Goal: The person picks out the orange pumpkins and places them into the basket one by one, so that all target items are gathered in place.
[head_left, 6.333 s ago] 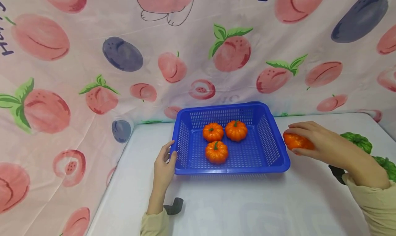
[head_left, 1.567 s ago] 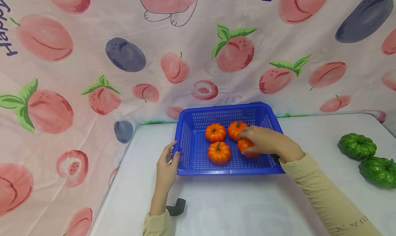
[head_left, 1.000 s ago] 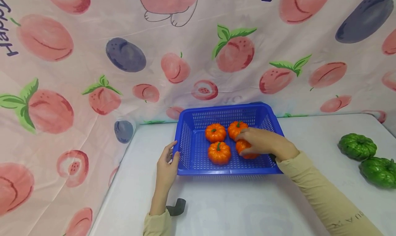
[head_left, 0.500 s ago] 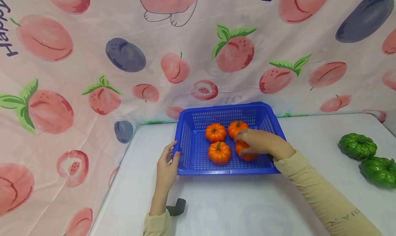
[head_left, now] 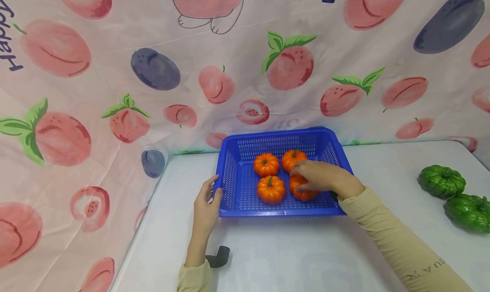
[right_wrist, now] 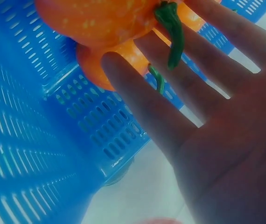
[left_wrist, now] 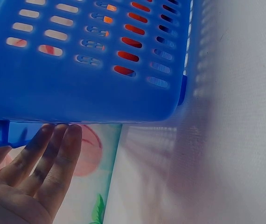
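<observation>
A blue plastic basket point(head_left: 285, 212) stands on the white table with several orange pumpkins inside. My left hand point(head_left: 205, 209) touches its left rim; in the left wrist view the fingers point(left_wrist: 63, 158) are fairly straight, tips against the wall. My right hand point(head_left: 319, 176) is over the front right pumpkin point(head_left: 302, 193), thumb at its left face and fingertips by its top. In the right wrist view the fingers point(right_wrist: 142, 107) look straight and spread beside the green stem point(right_wrist: 170, 35). Other pumpkins are the back right point(head_left: 293, 158), back left point(head_left: 266, 164) and front left one point(head_left: 271, 190).
Two green ribbed pumpkins, the far one point(head_left: 442, 181) and the near one point(head_left: 468, 213), lie on the table at right. A fruit-printed cloth point(head_left: 237, 49) hangs behind and left. A black mount point(head_left: 219, 256) sticks out at the left wrist.
My right hand has carried an orange pumpkin from outside the basket's right side into it. Over the last second that pumpkin has settled slightly lower and left. The left hand stays at the rim.
</observation>
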Tool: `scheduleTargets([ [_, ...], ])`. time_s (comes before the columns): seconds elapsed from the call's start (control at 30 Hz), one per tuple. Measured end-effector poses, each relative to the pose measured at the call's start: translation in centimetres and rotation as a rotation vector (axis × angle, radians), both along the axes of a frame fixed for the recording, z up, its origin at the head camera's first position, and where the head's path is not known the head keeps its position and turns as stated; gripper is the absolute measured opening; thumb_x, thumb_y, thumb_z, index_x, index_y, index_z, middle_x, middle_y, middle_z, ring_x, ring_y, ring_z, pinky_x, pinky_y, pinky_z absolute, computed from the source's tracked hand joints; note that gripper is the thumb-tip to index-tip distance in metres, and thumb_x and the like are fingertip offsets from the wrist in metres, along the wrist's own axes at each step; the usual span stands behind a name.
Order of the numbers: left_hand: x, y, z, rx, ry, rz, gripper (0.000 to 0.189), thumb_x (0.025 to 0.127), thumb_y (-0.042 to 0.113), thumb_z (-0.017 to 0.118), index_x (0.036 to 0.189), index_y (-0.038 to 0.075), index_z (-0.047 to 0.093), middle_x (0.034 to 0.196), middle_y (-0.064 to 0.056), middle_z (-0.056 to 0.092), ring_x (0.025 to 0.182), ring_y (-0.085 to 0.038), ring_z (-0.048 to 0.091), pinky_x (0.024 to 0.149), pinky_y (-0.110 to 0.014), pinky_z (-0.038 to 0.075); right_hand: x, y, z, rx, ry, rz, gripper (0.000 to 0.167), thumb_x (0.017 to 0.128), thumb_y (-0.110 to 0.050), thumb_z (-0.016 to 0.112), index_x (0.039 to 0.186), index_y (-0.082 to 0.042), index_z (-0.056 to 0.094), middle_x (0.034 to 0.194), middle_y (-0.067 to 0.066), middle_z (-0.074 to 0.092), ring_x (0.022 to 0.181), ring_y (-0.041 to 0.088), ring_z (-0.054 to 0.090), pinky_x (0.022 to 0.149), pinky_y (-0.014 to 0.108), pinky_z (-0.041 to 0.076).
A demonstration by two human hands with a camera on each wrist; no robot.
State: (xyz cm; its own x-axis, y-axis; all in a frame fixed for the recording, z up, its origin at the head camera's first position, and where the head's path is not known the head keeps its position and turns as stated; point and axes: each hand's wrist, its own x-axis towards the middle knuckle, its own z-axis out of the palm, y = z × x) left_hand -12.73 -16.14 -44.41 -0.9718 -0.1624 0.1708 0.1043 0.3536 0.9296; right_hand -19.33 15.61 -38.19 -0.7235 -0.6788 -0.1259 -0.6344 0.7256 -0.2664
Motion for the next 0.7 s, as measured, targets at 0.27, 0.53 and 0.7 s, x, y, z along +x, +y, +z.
scheduleTargets([
  [0.27, 0.0, 0.0, 0.1, -0.021, -0.003, 0.003, 0.04, 0.101, 0.009, 0.054, 0.141, 0.016, 0.054, 0.127, -0.018, 0.063, 0.112, -0.032, 0.065, 0.094, -0.052, 0.053, 0.3, 0.4, 0.3, 0.0, 0.015, -0.011, 0.04, 0.09, -0.025, 0.074, 0.121, -0.002, 0.067, 0.123, 0.015, 0.065, 0.115, 0.033, 0.061, 0.099, 0.048, 0.05],
  [0.53, 0.1, 0.0, 0.3, -0.053, -0.009, 0.007, 0.04, 0.101, 0.011, 0.055, 0.141, 0.017, 0.054, 0.128, -0.017, 0.063, 0.11, -0.032, 0.065, 0.091, -0.051, 0.054, 0.9, 0.7, 0.9, -0.002, 0.035, -0.022, 0.04, 0.09, -0.022, 0.074, 0.122, -0.001, 0.066, 0.127, 0.018, 0.064, 0.122, 0.037, 0.057, 0.101, 0.051, 0.048],
  [0.7, 0.1, 0.0, 0.7, -0.098, -0.018, 0.011, 0.04, 0.1, 0.014, 0.057, 0.14, 0.017, 0.054, 0.128, -0.016, 0.062, 0.112, -0.031, 0.063, 0.091, -0.05, 0.054, 1.3, 0.9, 1.6, -0.009, 0.068, -0.016, 0.039, 0.089, -0.022, 0.075, 0.121, -0.002, 0.067, 0.126, 0.019, 0.064, 0.12, 0.038, 0.058, 0.099, 0.051, 0.049],
])
